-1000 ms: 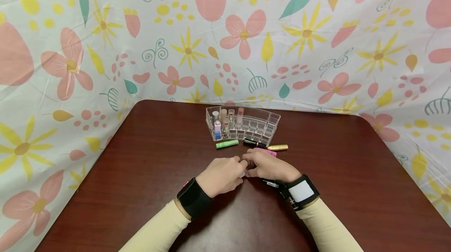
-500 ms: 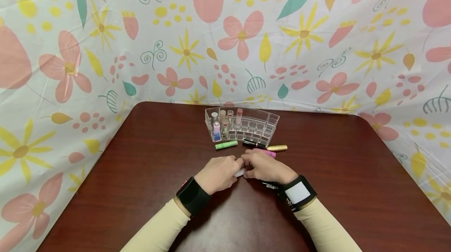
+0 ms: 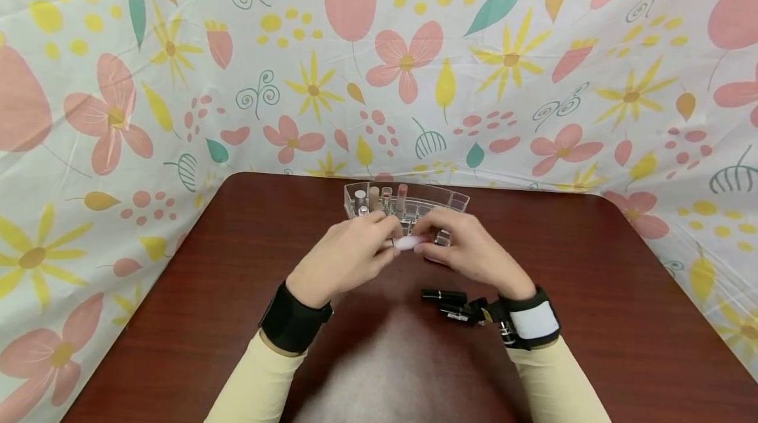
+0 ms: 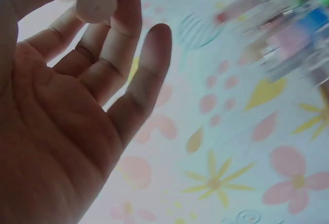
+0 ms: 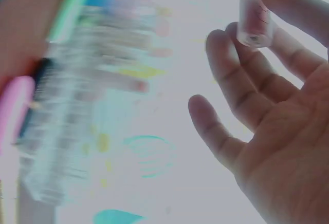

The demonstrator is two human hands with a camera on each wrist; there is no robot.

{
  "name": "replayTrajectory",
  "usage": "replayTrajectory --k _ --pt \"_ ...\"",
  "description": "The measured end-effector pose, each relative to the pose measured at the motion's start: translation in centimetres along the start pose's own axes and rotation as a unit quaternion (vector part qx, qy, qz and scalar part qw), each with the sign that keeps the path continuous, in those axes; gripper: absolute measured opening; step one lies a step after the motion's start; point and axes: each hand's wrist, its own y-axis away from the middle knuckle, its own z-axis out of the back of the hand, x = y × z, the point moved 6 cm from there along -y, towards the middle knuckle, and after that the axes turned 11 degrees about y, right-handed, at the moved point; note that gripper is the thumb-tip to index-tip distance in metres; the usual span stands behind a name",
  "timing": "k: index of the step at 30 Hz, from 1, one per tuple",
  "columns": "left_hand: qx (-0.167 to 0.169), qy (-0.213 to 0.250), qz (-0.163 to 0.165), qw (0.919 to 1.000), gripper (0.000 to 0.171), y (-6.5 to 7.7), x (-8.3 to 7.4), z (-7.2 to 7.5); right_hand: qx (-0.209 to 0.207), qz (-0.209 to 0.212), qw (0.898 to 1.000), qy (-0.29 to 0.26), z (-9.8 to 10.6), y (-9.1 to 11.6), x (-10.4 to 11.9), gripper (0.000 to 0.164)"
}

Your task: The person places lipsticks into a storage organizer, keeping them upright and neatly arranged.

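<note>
My left hand (image 3: 349, 252) and right hand (image 3: 470, 248) meet in front of the clear organizer (image 3: 457, 200), pinching the two ends of a small lip gloss tube (image 3: 406, 243). The left thumb and fingers pinch its pale end; in the left wrist view, the round tip of the lip gloss tube (image 4: 96, 4) shows. On the other side, my right thumb and fingers pinch the clear end, where the right wrist view shows reddish contents inside the lip gloss tube (image 5: 255, 26). The remaining fingers of both hands spread loosely. The tube's two ends are partly hidden by fingers.
Several lipsticks (image 3: 403, 197) stand in the organizer's left part. In the blurred right wrist view, a green tube (image 5: 71, 9), a pink tube (image 5: 16, 103) and a black tube (image 5: 35, 93) lie by the organizer. A patterned curtain (image 3: 408, 61) hangs behind the table (image 3: 266, 232).
Both hands have risen and moved away from me, toward the organizer, carrying the lip gloss tube. They now cover the organizer's front and the tubes lying before it.
</note>
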Motion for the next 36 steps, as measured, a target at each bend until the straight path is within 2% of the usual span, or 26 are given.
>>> replayTrajectory --k 3,6,9,13,18,23,31,36 --pt "-0.043 0.023 -0.019 0.9986 0.01 0.1 -1.4 2.2 -0.045 -0.005 0.998 -0.041 2.7 0.0 1.2 0.02" --pt "-0.08 0.038 -0.046 0.995 0.011 0.4 -2.9 3.8 -0.086 -0.009 0.99 -0.11 5.1 0.3 2.6 0.023" --pt "-0.118 0.048 -0.075 0.989 0.014 0.9 -4.4 5.3 -0.132 0.003 0.968 -0.212 6.8 0.8 4.2 0.025" --pt "-0.163 0.055 -0.112 0.9787 0.014 1.5 -6.0 6.8 -0.178 0.032 0.935 -0.304 8.3 1.4 5.9 0.026" --pt "-0.187 0.032 -0.147 0.9706 0.015 2.1 -6.7 7.9 -0.177 0.066 0.921 -0.342 8.8 1.8 6.7 0.028" --pt "-0.207 0.016 -0.165 0.9641 0.014 2.6 -6.8 8.4 -0.172 0.088 0.915 -0.354 9.0 1.8 7.1 0.033" --pt "-0.219 0.015 -0.184 0.9582 0.012 2.6 -7.1 8.4 -0.164 0.108 0.933 -0.302 8.8 1.3 8.1 0.035" --pt "-0.221 0.024 -0.192 0.9559 0.013 2.6 -7.4 8.4 -0.173 0.12 0.932 -0.295 9.1 1.4 8.5 0.035"
